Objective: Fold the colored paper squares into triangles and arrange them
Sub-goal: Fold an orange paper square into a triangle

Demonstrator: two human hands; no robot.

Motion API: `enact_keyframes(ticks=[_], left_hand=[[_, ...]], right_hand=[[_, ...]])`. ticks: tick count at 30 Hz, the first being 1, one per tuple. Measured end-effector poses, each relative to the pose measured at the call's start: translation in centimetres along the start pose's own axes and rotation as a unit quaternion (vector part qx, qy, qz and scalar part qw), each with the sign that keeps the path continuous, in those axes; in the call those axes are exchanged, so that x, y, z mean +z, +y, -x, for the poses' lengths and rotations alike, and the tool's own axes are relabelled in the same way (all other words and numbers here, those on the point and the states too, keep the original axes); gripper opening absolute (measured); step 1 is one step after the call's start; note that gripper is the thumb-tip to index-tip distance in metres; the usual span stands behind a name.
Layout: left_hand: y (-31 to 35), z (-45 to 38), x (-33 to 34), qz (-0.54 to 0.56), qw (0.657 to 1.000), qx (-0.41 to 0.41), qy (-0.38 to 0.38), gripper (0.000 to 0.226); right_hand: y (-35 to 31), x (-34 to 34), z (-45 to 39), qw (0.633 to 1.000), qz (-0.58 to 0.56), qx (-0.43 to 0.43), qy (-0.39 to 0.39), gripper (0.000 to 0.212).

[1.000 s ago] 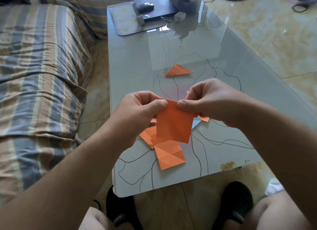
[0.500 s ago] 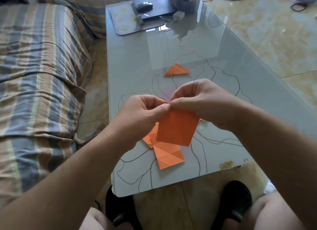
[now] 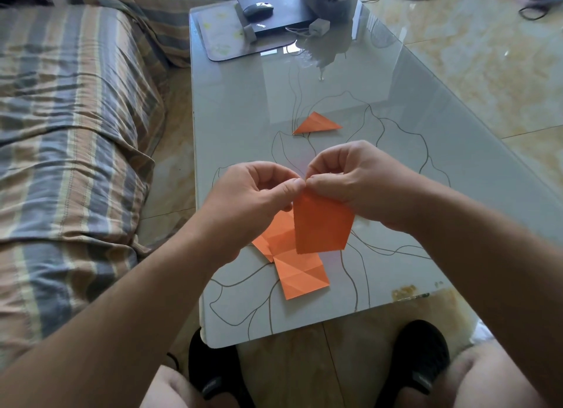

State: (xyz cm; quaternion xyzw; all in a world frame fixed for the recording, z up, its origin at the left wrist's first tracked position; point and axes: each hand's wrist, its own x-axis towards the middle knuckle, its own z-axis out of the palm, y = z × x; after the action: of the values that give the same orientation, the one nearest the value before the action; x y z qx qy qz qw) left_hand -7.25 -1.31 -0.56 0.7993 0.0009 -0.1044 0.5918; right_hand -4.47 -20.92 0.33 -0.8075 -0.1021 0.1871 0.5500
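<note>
Orange paper square (image 3: 321,225) hangs in the air above the near part of the glass table (image 3: 243,103), held at its top by both hands: the left hand (image 3: 253,194) and the right hand (image 3: 353,182) each pinch it between thumb and curled fingers, and the two thumbs almost touch. I judge that the corners are being brought together for the diagonal fold. The risk is that the corners do not meet exactly, because the sheet is in the air with no support, so the crease may come out crooked. The sheet is thin, matte and bends a little. Under it, other creased orange squares (image 3: 300,273) lie overlapping near the near edge, and one finished triangle (image 3: 316,124) lies farther toward the middle.
</note>
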Motion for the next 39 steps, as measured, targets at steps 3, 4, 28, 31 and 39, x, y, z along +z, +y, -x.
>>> enact_keyframes(ticks=[3,4,28,31,39], left_hand=[[-0.3,-0.1,0.0,0.001,1.0,0.018,0.001,0.012],[-0.4,-0.2,0.0,0.0,1.0,0.024,0.001,0.014],[-0.6,-0.5,-0.3,0.034,0.998,0.05,-0.006,0.017],[-0.5,-0.4,-0.2,0.025,0.998,0.052,-0.004,0.017],[0.3,-0.3,-0.8,0.014,0.998,0.052,0.017,0.017]], right_hand=[[0.1,0.3,0.0,1.0,-0.005,-0.003,0.002,0.016],[0.0,0.3,-0.1,1.0,-0.002,-0.003,0.002,0.016],[0.4,0.3,-0.4,0.999,-0.013,-0.029,-0.011,0.014],[0.4,0.5,-0.5,0.999,-0.004,-0.037,-0.002,0.019],[0.2,-0.1,-0.5,0.998,-0.025,-0.049,0.012,0.016]])
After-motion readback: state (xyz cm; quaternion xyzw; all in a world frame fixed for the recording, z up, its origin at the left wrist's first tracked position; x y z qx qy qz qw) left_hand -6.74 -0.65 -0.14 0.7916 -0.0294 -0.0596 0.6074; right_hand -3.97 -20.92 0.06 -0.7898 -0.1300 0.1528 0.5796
